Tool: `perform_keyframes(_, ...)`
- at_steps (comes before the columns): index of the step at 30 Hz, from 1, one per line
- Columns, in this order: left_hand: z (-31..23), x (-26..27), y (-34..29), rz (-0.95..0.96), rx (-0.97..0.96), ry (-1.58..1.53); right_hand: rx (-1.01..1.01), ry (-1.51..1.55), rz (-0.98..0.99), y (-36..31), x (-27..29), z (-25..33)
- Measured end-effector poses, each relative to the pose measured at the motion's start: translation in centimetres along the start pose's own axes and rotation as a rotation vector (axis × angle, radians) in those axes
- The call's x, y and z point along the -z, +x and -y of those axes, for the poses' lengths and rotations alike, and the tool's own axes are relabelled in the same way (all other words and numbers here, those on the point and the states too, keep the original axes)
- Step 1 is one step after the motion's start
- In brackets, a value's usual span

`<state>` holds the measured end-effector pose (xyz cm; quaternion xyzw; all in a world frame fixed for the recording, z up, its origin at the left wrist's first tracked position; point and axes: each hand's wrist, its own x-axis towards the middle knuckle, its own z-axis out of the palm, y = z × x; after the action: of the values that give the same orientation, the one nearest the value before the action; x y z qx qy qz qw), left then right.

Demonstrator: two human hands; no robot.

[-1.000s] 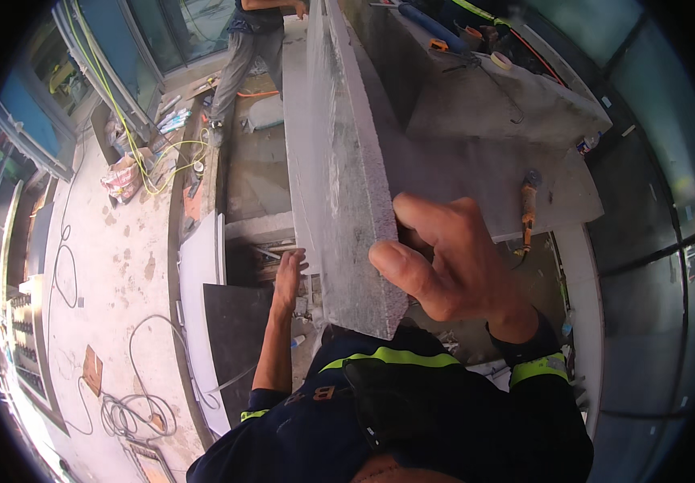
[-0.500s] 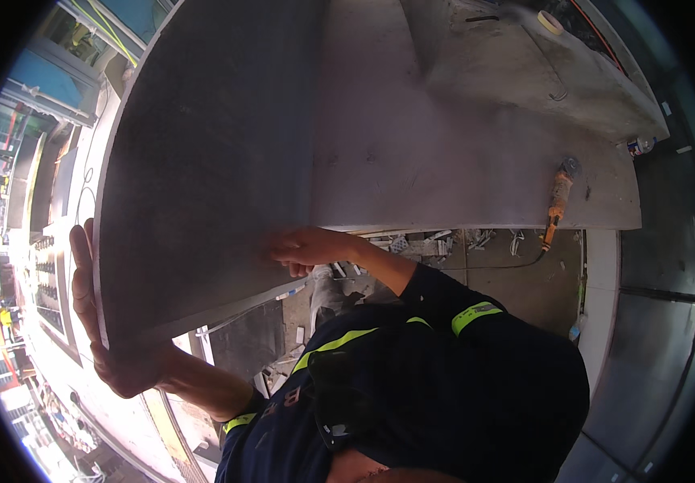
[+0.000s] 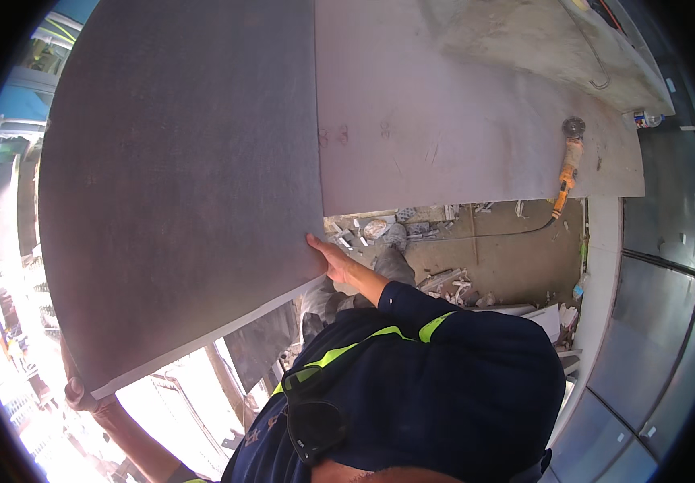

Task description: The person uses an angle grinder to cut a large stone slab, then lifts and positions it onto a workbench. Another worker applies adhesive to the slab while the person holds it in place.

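Observation:
A large dark grey slab (image 3: 186, 185) with a pale cut edge fills the left half of the view. My left hand (image 3: 80, 390) is wrapped round its near left corner, with most of the fingers hidden behind the edge. At the near right corner my right hand (image 3: 333, 259) grips the slab, thumb on top and the other fingers out of sight beneath. The slab's right edge lies against or over a paler grey sheet (image 3: 444, 137); which of the two, I cannot tell.
An orange angle grinder (image 3: 566, 173) lies on the pale sheet at the right, its cable trailing to the floor. A plastic bottle (image 3: 648, 120) is at the sheet's far right. Broken offcuts (image 3: 452, 282) litter the floor near my feet. Dark glossy panels (image 3: 661, 225) stand along the right.
The slab has tipped flatter, showing more of its face, and its near left corner has moved left and nearer. My right hand has shifted from over the face to the right corner.

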<state>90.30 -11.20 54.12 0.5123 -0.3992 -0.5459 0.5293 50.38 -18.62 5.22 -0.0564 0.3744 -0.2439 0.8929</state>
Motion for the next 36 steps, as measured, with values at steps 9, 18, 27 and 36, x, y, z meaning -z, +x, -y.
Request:
perform_keyframes(9,-1.4,1.2,4.8,-0.316,0.279,0.740,-0.024,-0.096,-0.232,1.5,-1.3,-1.6)
perform_keyframes(18,0.7,4.1,5.7,-0.240,0.290,0.716,0.028,-0.293,-0.535,-8.0,-4.1,3.7)
perform_keyframes(27,14.1,1.7,2.7,-0.319,0.510,0.400,0.066,-0.457,-0.748,-17.3,1.2,11.3)
perform_keyframes(36,28.9,-4.4,-0.1,-0.451,0.470,0.631,0.107,-0.635,-0.876,-21.2,9.8,15.9)
